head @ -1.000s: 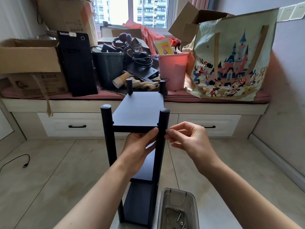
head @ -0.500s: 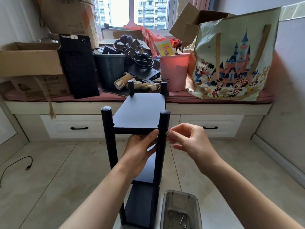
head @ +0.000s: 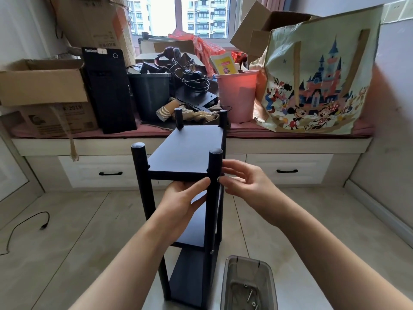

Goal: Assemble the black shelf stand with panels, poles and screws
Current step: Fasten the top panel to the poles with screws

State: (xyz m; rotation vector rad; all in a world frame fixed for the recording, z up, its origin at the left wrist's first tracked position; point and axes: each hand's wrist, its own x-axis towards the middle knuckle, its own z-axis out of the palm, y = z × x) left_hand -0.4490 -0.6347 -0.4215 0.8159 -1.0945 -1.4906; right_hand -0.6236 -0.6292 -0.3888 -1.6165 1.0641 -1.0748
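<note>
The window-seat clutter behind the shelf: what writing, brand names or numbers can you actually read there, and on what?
"ThinkCentre", partly covered by a sticker: top of the black computer tower.
"K-2019": front of the cardboard box at left.
Fine print on that box, on the tall carton and on the yellow booklet: too blurred to read.

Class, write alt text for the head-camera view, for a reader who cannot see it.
A person's left hand steadies the top panel of a black shelf stand while the right hand pinches a small screw at the near right pole. A clear tub of spare screws sits on the floor.
</note>
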